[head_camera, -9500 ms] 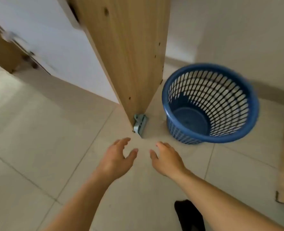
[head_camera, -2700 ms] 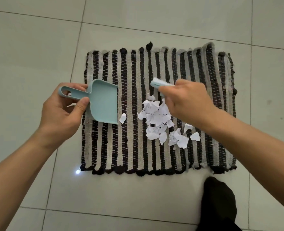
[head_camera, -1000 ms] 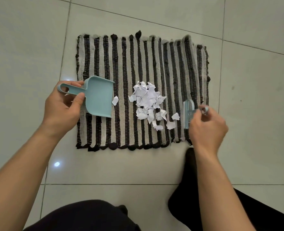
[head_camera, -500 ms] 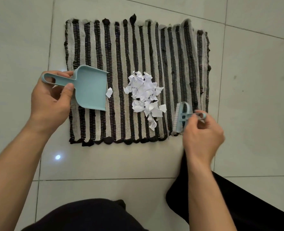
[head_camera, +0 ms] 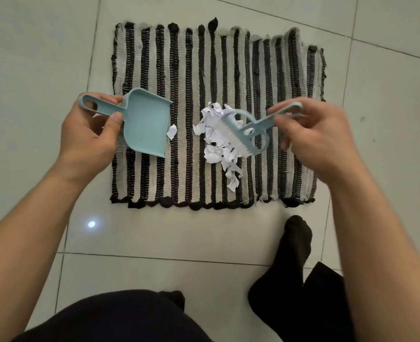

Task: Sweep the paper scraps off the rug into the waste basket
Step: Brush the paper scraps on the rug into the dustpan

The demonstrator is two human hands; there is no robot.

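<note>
So the whole thing comes down to the gap between the paper scraps (head_camera: 218, 139) and the dustpan (head_camera: 146, 124). The pile sits around the middle of the rug (head_camera: 265, 70), a bit toward its near edge, strung out in a line running from far to near. One loose scrap (head_camera: 171, 131) lies just beside the dustpan's open lip, the rest are a few stripes over to the right.

The left hand (head_camera: 90, 139) grips the dustpan handle, thumb on top, with the pan lying on the rug's left part and its mouth facing right toward the pile. The right hand (head_camera: 312, 137) pinches the end of the brush (head_camera: 243, 132) handle, a bit blurry, with the bristles down on the right side of the pile.

The brush hand is nearest to the scraps, and the pan's lip runs roughly parallel to the pile, so I'd guess a leftward push across the stripes is what's needed. The waste basket isn't in view.
</note>
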